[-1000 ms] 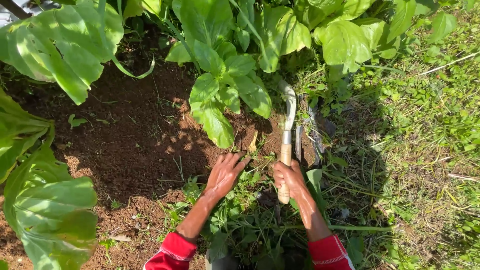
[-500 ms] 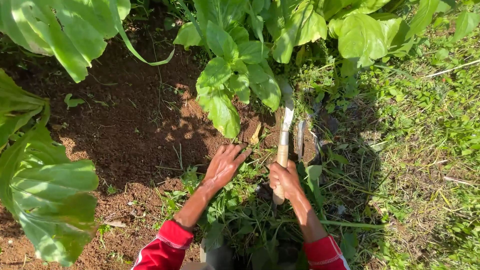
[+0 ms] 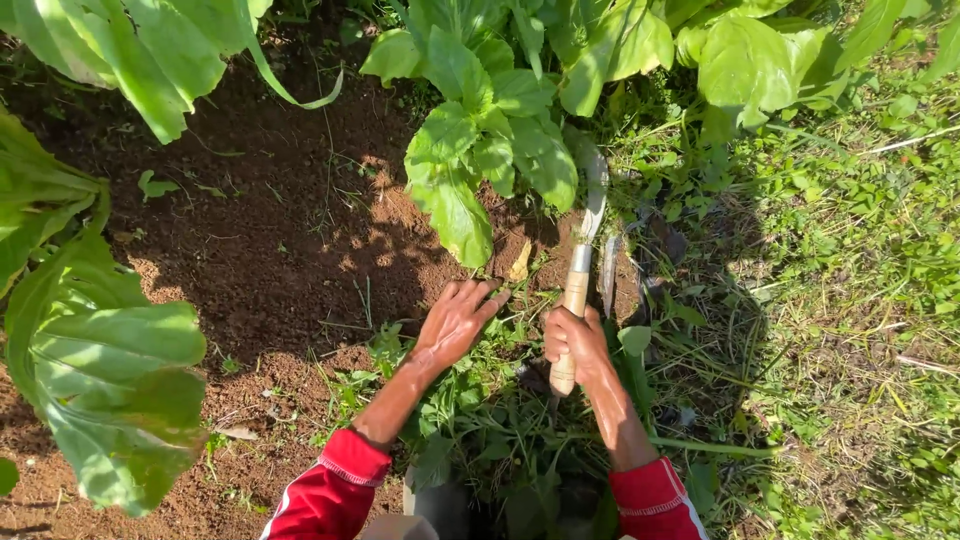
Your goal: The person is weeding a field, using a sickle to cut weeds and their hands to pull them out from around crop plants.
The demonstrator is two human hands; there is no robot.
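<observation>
Wooden-handled knife [image 3: 580, 270] stays clenched in the right hand [image 3: 575, 345], blade beside the leafy plant [image 3: 480, 150]. Left hand [image 3: 455, 320], fingers spread and empty, has shifted slightly forward, pressing the weeds [image 3: 490, 420].

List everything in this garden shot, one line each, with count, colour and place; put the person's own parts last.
knife: one, pale wooden handle with a grey curved blade, centre, held upright with its tip among the leaves
leafy plants: several, bright green, along the top edge and down the left side
soil: one bare patch, reddish brown, left and centre
weeds and grass: dense, green with dry strands, right side and bottom centre
sleeves: two, red with white trim, bottom edge
left hand: one, spread flat on the weeds beside the soil
right hand: one, closed around the knife handle
</observation>
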